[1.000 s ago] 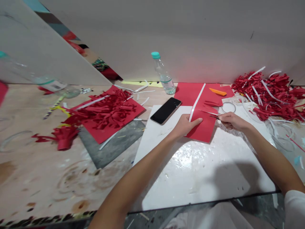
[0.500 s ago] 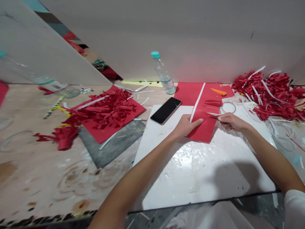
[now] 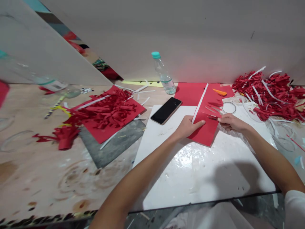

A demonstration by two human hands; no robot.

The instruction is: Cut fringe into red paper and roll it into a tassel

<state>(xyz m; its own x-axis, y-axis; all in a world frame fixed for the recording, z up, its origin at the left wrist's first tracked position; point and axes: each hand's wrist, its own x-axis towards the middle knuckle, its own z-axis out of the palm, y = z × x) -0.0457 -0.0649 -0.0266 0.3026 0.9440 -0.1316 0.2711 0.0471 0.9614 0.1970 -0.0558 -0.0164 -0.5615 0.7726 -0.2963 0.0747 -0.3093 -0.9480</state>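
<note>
My left hand (image 3: 188, 127) grips the left edge of a red paper sheet (image 3: 205, 130) with a white strip (image 3: 199, 103) along it, thumb on top. My right hand (image 3: 230, 121) is closed on small scissors (image 3: 213, 118) whose blades point left into the sheet's right edge, where several thin strips are cut. The sheet lies over a white board (image 3: 202, 168).
A black phone (image 3: 166, 110) lies left of my hands and a water bottle (image 3: 163, 74) stands behind it. An orange cutter (image 3: 219, 92) and a clear ring (image 3: 228, 107) lie beyond the sheet. Heaps of shredded red paper (image 3: 271, 95) sit right and on a red sheet (image 3: 107, 111) left.
The red sheet has shifted slightly toward me and tilted, and the scissors have moved down its right edge, leaving more cut strips. Both hands stay on their grips.
</note>
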